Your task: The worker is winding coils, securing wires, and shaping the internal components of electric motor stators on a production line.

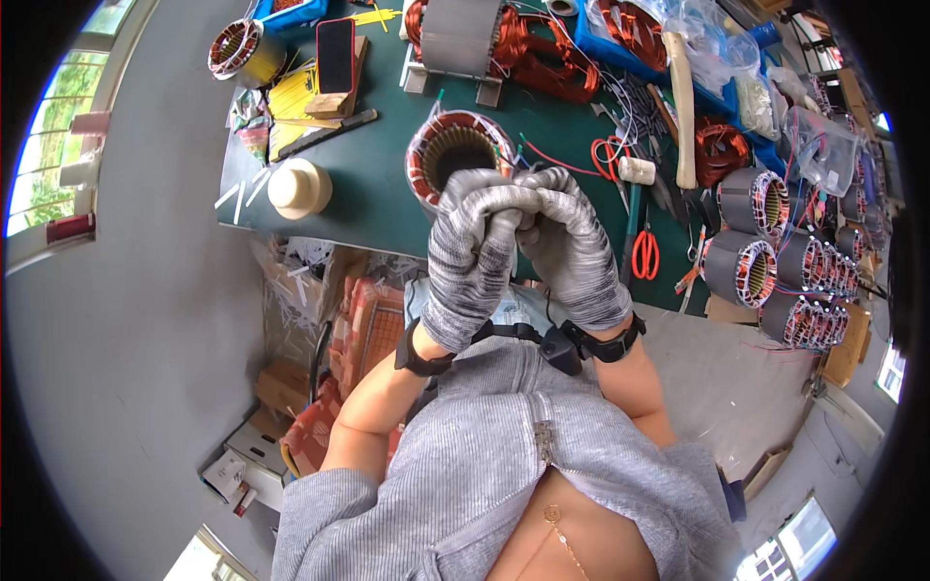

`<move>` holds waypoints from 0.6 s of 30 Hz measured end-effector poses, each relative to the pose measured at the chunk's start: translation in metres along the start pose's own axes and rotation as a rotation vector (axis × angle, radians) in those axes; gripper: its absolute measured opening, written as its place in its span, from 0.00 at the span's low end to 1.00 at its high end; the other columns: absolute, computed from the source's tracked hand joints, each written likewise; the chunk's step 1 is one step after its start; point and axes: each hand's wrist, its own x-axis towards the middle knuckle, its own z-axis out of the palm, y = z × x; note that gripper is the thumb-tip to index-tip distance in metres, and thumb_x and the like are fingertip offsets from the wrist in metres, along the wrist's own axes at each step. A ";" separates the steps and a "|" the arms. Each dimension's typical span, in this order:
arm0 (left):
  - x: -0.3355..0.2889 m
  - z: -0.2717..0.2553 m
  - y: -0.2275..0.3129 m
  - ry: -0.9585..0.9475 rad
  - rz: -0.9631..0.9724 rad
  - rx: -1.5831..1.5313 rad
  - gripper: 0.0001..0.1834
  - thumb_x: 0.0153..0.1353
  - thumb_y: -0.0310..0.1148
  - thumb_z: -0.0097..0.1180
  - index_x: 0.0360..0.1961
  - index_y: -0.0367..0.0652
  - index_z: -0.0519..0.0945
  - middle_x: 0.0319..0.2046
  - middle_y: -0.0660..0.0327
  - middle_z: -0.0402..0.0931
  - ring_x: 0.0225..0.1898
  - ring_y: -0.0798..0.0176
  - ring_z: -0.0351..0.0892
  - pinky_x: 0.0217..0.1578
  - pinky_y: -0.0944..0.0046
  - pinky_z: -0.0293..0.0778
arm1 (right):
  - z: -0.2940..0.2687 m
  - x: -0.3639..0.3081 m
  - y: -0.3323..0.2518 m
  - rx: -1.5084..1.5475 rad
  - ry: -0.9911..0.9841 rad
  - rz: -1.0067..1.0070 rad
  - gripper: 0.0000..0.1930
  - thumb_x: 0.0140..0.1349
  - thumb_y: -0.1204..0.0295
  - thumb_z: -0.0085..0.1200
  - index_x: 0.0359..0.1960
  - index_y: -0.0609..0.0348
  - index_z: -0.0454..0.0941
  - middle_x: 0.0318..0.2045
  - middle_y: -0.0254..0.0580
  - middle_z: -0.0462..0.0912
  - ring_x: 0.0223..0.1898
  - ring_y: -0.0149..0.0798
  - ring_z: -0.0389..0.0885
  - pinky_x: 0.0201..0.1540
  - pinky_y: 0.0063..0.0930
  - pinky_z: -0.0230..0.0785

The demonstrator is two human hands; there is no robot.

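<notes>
My left hand (475,242) and my right hand (576,242), both in grey striped knit gloves, meet at the near rim of a motor stator (422,165). The stator stands on the green table with its round bore facing up, copper windings round the rim. Fingers of both hands are curled and pinched together, tips touching. What they pinch is hidden by the gloves. Beside my right fingers, a red lead wire (557,163) with a green end runs off to the right.
Red-handled scissors (645,256), a wooden-handled mallet (636,172) and a pale wooden stick (680,111) lie to the right. Several wound stators (741,271) crowd the right edge. A cream spool (299,189), a phone (335,56) and yellow strips (292,97) lie left; a large stator (460,39) stands behind.
</notes>
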 end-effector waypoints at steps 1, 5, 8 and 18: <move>-0.001 0.005 0.004 0.038 0.107 0.112 0.07 0.60 0.23 0.46 0.35 0.39 0.78 0.34 0.59 0.73 0.34 0.63 0.73 0.40 0.65 0.70 | -0.002 -0.007 -0.001 -0.024 0.031 -0.057 0.08 0.60 0.72 0.49 0.41 0.56 0.74 0.32 0.32 0.76 0.30 0.24 0.72 0.33 0.21 0.67; -0.020 -0.023 0.017 0.162 -0.134 -0.362 0.10 0.65 0.36 0.43 0.35 0.43 0.73 0.25 0.63 0.69 0.30 0.62 0.70 0.44 0.63 0.69 | -0.063 -0.045 -0.055 0.628 -0.071 0.070 0.09 0.63 0.75 0.47 0.43 0.64 0.70 0.31 0.34 0.70 0.28 0.23 0.68 0.30 0.15 0.66; -0.010 -0.071 0.048 0.344 -0.217 -0.866 0.11 0.68 0.35 0.39 0.39 0.42 0.72 0.17 0.69 0.56 0.22 0.72 0.58 0.34 0.68 0.64 | -0.144 -0.101 -0.102 0.707 0.084 -0.112 0.10 0.64 0.74 0.45 0.43 0.67 0.68 0.28 0.33 0.67 0.27 0.23 0.68 0.30 0.16 0.67; -0.061 -0.305 0.007 0.677 -0.453 -0.513 0.16 0.66 0.35 0.44 0.51 0.37 0.67 0.16 0.69 0.53 0.17 0.72 0.53 0.26 0.70 0.64 | -0.487 -0.392 -0.227 -0.158 0.846 -0.513 0.08 0.64 0.72 0.45 0.42 0.57 0.75 0.30 0.33 0.79 0.28 0.27 0.74 0.30 0.19 0.69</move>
